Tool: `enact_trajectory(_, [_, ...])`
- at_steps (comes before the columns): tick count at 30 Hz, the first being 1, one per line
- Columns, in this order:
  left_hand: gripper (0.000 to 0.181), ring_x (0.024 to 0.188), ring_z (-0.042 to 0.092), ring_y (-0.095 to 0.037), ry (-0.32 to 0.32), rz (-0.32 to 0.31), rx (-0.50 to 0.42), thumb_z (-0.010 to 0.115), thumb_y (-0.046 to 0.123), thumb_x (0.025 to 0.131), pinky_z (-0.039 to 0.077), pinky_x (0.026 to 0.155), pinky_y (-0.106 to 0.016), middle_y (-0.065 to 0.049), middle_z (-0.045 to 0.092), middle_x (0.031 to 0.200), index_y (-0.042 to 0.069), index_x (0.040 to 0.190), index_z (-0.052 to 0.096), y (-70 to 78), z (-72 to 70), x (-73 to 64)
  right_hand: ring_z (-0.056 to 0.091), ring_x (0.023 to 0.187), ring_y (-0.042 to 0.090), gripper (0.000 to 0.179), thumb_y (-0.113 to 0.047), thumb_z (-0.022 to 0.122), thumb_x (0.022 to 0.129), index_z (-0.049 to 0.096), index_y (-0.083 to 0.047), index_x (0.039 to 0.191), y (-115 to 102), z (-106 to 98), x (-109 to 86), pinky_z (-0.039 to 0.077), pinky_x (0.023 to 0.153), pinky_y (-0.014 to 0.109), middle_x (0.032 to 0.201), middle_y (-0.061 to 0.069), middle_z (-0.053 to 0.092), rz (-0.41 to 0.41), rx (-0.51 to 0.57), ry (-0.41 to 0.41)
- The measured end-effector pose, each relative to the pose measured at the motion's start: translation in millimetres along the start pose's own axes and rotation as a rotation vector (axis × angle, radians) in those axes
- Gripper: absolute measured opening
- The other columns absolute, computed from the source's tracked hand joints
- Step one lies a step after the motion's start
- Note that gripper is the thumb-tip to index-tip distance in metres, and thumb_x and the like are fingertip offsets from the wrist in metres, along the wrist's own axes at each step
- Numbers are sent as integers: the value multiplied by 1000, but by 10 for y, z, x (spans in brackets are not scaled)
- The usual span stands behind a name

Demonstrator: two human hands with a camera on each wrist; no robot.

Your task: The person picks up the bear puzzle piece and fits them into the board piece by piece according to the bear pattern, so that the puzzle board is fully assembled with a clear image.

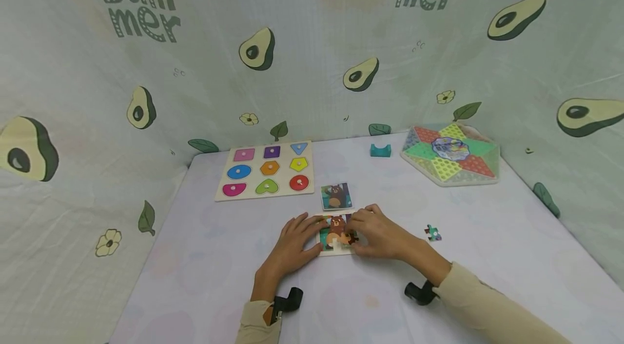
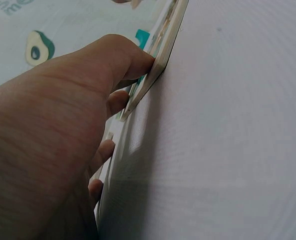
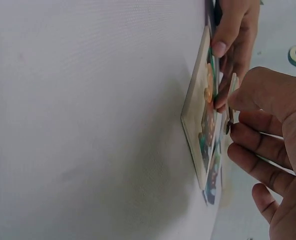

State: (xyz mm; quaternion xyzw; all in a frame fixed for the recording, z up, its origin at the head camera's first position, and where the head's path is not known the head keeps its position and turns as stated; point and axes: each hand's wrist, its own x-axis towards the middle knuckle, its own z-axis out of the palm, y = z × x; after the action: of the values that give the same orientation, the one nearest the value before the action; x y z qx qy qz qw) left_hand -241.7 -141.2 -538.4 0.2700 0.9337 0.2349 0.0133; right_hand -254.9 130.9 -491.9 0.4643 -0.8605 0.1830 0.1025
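A small wooden jigsaw board (image 1: 336, 252) with a bear picture lies in front of the person, and some of its bare tray shows at the bottom. The left hand (image 1: 294, 242) rests at the board's left side; its thumb and fingers touch the edge and upper left part. Over the right side of the board, the right hand (image 1: 377, 233) pinches a jigsaw piece (image 3: 232, 86) between thumb and fingers. In the right wrist view this piece is tilted and raised off the board. A matching bear picture square (image 1: 336, 196) lies just behind the board.
A loose teal jigsaw piece (image 1: 432, 233) lies right of the right hand. Farther back are a wooden shape board (image 1: 265, 170) at left, a small teal block (image 1: 381, 150), and a patterned hexagonal package (image 1: 450, 154) at right. A patterned cloth (image 1: 312, 24) hangs behind the table.
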Motion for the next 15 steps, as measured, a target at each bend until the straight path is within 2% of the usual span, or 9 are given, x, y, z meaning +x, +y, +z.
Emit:
enact_trajectory(10, [53, 149, 21, -29, -15, -16, 2, 59, 40, 98, 13, 119, -57, 4, 39, 157, 29, 150, 48, 2, -9, -6, 59, 97, 12, 24, -22, 79, 80, 71, -15, 101, -20, 61, 58, 41, 92, 45, 95, -7, 64, -15, -4, 4])
enact_trajectory(15, [54, 148, 23, -31, -6, -2, 0, 59, 39, 98, 15, 118, -58, 3, 40, 156, 27, 149, 49, 2, -10, -9, 59, 97, 12, 23, -21, 80, 79, 71, -15, 100, -22, 92, 72, 41, 91, 44, 96, -6, 65, -23, 6, 3])
